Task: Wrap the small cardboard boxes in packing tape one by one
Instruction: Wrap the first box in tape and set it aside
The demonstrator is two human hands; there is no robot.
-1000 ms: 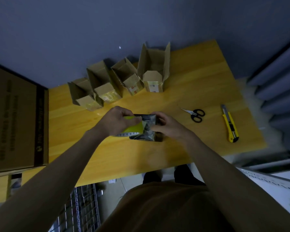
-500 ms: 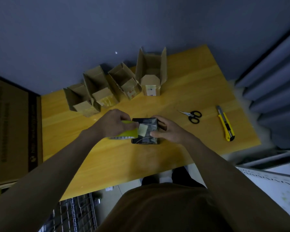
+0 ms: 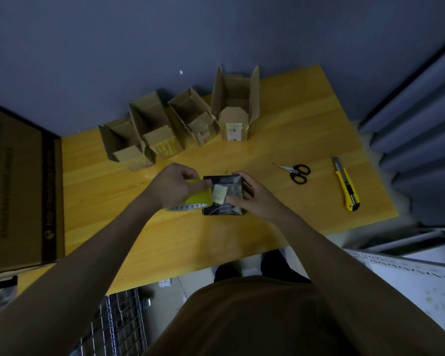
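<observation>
A small dark box, glossy with tape and bearing a pale label, lies flat on the wooden table in front of me. My left hand grips a yellow-green roll of packing tape pressed against the box's left edge. My right hand holds the box from its right side, the thumb pressing on its top and the fingers curled over its far edge. Several open brown cardboard boxes stand in a row at the back of the table.
Black-handled scissors and a yellow utility knife lie on the table to the right. A large cardboard carton occupies the left end. A wire rack stands below the front edge. A dark wall runs behind the table.
The box has been laid flat on the table, its labelled face now up. The tape roll has stayed at the box's left edge, and both hands keep their hold.
</observation>
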